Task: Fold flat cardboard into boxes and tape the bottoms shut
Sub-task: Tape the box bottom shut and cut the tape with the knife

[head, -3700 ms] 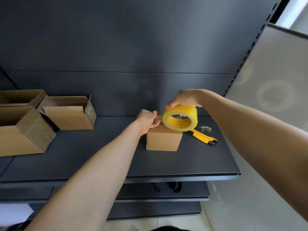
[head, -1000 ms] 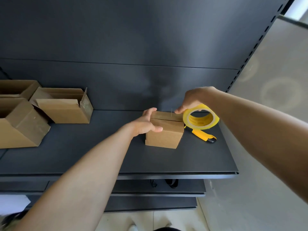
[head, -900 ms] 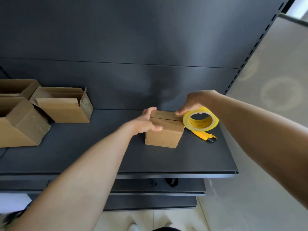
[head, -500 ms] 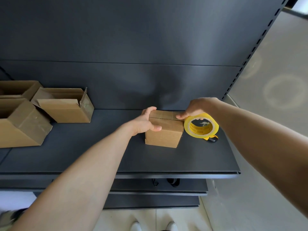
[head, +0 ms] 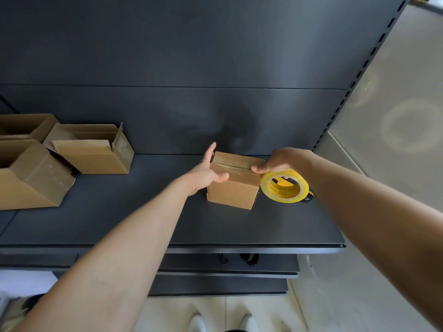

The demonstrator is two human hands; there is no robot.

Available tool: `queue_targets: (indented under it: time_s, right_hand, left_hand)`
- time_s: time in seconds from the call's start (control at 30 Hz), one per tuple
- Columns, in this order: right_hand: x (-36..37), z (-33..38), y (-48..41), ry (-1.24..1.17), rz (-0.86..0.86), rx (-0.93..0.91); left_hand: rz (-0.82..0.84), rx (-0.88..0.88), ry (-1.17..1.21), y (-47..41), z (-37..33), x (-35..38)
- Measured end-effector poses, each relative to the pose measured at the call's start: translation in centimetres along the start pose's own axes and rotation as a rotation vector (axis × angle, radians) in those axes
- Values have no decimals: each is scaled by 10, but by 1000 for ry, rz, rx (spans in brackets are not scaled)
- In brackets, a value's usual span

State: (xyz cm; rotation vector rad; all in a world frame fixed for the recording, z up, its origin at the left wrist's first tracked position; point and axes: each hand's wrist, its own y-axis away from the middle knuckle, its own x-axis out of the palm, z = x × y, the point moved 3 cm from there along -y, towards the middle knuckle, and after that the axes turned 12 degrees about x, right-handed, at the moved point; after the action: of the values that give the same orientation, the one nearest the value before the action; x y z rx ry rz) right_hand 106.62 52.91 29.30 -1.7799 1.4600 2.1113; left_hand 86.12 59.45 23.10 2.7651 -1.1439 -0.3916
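Note:
A small brown cardboard box (head: 233,190) stands on the dark shelf (head: 143,219), its closed flaps facing up with a seam across the top. My left hand (head: 203,174) rests against the box's left side, fingers straight along the far edge and thumb on the near face. My right hand (head: 279,161) holds a yellow tape roll (head: 284,186) at the box's right side, with its thumb pressing on the top right corner. The roll hangs low beside the box's right face.
Three larger open cardboard boxes (head: 93,150) lie at the left of the shelf. A yellow and black utility knife (head: 309,196) is mostly hidden behind the tape roll. The shelf's front edge (head: 263,248) runs below, with lower shelves beneath.
The tape roll has gone from above the box over to its right side and down toward the shelf. My left hand has shifted from the top to the box's left side.

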Motion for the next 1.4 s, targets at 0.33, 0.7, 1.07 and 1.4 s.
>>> queue_targets:
  time_s: [0.33, 0.7, 1.07, 1.4]
  right_hand:
    - [10, -2, 5, -60, -6, 16]
    - [36, -27, 9, -471, 296, -108]
    - [52, -14, 14, -576, 242, -115]
    - [97, -22, 17, -775, 520, -9]
  left_hand:
    - [-184, -83, -142, -3, -6, 0]
    - [-399, -27, -687, -16, -27, 3]
    - [-225, 253, -1120, -5, -29, 49]
    - [24, 232, -1056, -15, -23, 27]
